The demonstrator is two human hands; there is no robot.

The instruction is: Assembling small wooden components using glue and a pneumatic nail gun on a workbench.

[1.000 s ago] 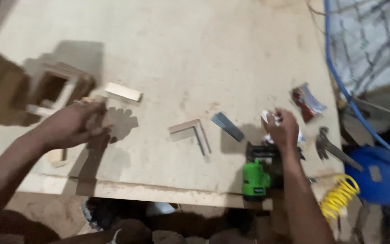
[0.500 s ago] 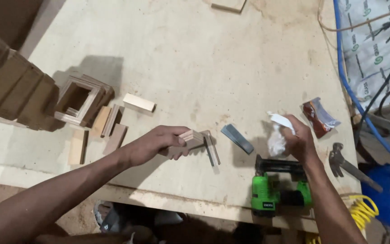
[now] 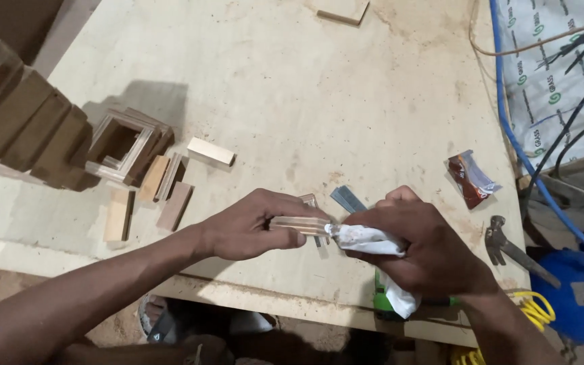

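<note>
Left hand (image 3: 258, 226): fingers curled and pressed around a short pale wooden strip (image 3: 299, 225), held roughly level above the near edge of the pale plywood worktop (image 3: 346, 101). The strip's right end meets the right hand.

Right hand (image 3: 414, 247): closed around a crumpled white cloth or paper wad (image 3: 373, 240), pressing it against the end of the strip. A tail of the wad hangs below the palm. Whether the wad wraps the strip's end or only touches it cannot be told from this angle.

Under the hands, partly hidden: a small grey flat piece (image 3: 347, 199) on the worktop, and a green power tool (image 3: 386, 307) at the near edge, mostly covered by the right hand.

Left part of the worktop: a small open square wooden frame (image 3: 126, 145), several loose short wooden blocks (image 3: 163, 192) just beside it, and one pale block (image 3: 211, 151) lying apart. Dark stacked wooden pieces (image 3: 21, 115) stand at the far left.

Right part: a red and silver foil wrapper (image 3: 471, 179) on the worktop, well apart from the hands. Beyond the edge, metal pliers (image 3: 508, 245), a yellow coiled hose (image 3: 532, 307), a blue round container (image 3: 579, 297) and a blue hose (image 3: 508, 128).
</note>
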